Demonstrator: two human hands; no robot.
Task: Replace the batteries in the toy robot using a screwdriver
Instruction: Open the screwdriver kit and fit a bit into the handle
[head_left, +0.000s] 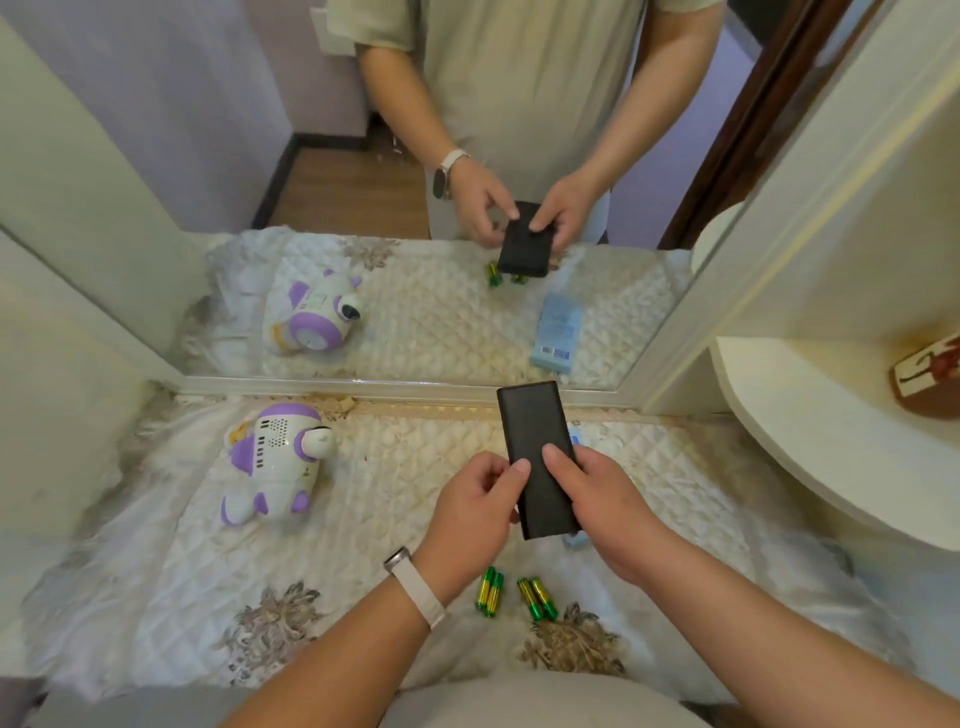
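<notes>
Toy robot (275, 462) is laid on the quilted surface (415, 519), left of a black case (537, 457). Case is gripped by left hand (475, 512) and right hand (597, 499); batteries (514, 597) below it.

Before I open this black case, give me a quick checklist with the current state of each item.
1. Case held in both hands: ok, left hand and right hand grip its near end.
2. Case closed: ok, no gap shows.
3. Screwdriver in sight: cannot tell, none visible; perhaps inside the case.
4. Batteries ready: ok, four lie in two pairs on the cloth near the wrists.
5. Toy robot within reach: ok, on its side to the left, untouched.
6. Battery cover location: cannot tell.
</notes>
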